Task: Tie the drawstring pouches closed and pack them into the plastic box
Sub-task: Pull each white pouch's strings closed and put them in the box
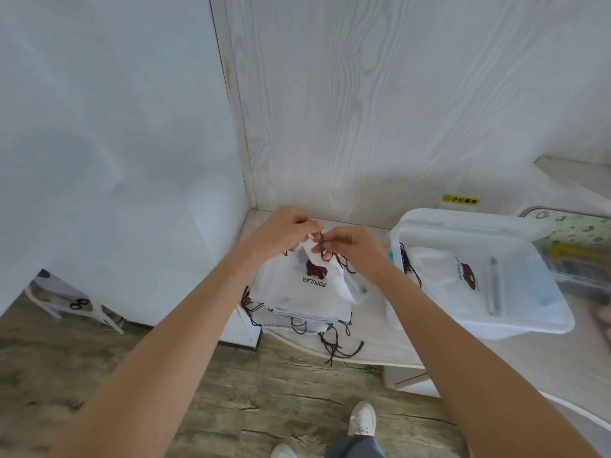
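Observation:
A white drawstring pouch (317, 276) with a brown bear and the word POPULAR is lifted at its neck above a stack of similar pouches (291, 309) on the table's left end. My left hand (284, 231) pinches the gathered neck and dark cord. My right hand (350, 247) pinches the dark drawstring right beside it. Loose cord ends hang over the table's front edge. To the right stands the translucent plastic box (542, 322), open, with one bear-printed pouch (459, 279) lying inside.
The box's lid (463, 218) leans behind it against the wood-grain wall. Another container with a green patterned lid (575, 233) sits at the far right. A white wall panel closes off the left. My shoes stand on the wooden floor below the table (380, 338).

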